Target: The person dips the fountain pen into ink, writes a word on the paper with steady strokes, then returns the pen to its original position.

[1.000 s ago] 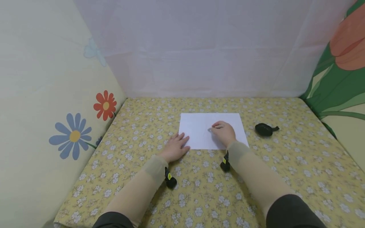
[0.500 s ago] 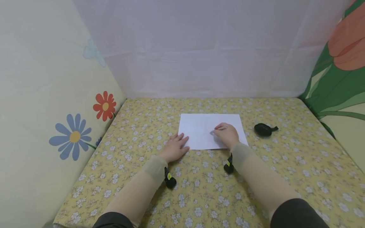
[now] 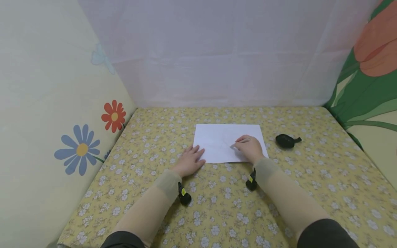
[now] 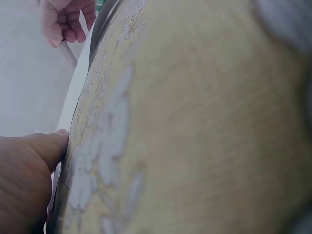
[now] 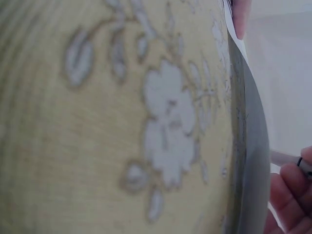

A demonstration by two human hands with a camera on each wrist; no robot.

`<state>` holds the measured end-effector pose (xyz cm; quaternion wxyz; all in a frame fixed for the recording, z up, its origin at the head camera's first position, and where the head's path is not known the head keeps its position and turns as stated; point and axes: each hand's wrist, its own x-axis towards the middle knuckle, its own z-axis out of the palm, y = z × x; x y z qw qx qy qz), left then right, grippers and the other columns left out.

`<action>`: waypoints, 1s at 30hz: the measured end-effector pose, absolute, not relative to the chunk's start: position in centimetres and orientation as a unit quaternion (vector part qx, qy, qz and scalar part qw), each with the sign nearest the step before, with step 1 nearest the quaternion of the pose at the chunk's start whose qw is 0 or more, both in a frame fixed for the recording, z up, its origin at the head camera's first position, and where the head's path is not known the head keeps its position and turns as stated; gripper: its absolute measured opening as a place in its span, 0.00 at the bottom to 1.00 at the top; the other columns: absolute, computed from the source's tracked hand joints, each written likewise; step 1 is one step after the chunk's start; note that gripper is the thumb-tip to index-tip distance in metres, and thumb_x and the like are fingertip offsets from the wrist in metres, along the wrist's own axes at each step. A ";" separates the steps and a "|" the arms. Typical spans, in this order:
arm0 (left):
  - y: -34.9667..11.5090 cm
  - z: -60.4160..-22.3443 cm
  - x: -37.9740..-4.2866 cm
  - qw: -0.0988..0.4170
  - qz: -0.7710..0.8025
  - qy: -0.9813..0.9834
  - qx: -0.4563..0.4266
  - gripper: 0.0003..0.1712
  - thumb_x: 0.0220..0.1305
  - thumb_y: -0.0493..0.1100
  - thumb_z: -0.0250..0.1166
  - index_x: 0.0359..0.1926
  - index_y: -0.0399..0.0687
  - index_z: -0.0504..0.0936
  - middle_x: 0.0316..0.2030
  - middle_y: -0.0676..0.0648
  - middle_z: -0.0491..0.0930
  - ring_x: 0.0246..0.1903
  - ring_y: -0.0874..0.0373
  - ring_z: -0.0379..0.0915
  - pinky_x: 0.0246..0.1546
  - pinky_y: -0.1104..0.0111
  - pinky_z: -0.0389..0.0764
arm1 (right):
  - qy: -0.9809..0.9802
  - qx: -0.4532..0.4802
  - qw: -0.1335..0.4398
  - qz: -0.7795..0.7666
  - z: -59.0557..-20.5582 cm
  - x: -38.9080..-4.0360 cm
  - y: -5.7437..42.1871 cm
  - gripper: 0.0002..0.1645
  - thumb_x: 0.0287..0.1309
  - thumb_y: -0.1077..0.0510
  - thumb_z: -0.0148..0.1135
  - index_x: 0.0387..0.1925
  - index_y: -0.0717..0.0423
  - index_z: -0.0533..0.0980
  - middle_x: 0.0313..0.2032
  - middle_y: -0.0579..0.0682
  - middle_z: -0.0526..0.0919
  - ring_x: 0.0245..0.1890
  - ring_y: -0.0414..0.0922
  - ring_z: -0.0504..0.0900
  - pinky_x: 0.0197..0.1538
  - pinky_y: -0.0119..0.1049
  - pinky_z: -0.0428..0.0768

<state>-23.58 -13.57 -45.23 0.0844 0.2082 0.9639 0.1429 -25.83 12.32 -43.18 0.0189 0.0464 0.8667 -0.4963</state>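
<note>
A white sheet of paper (image 3: 214,136) lies on the flowered tablecloth. My left hand (image 3: 188,162) rests with its fingers spread on the sheet's lower left corner; in the left wrist view the thumb (image 4: 46,146) touches the paper's edge. Over the sheet's right half, my right hand (image 3: 250,148) pinches a slim pale grey pen (image 3: 233,145), its tip pointing left and down at the paper. A dark ring shows on the pen (image 5: 285,158) in the right wrist view. Faint marks seem to be on the sheet, too pale to make out.
Right of the paper lies a black rounded object (image 3: 285,141) with a short tail. The yellow tablecloth (image 3: 155,137) reaches a pale back curtain (image 3: 198,69) and side panels printed with flowers. Near the right hand, the paper's lower edge lifts slightly off the cloth.
My right hand has moved a little to the right and toward me with the pen. The left hand keeps its place on the corner. The paper's near edge now curves up slightly.
</note>
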 end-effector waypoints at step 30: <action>-13.6 -44.7 -23.1 0.090 0.169 0.960 0.205 0.31 0.62 0.58 0.44 0.64 0.56 0.51 0.64 0.50 0.42 0.62 0.51 0.31 0.58 0.56 0.35 | 0.800 0.032 0.012 -0.599 -43.9 -25.8 12.9 0.17 0.47 0.47 0.60 0.37 0.51 0.74 0.37 0.49 0.75 0.36 0.46 0.73 0.36 0.40 0.74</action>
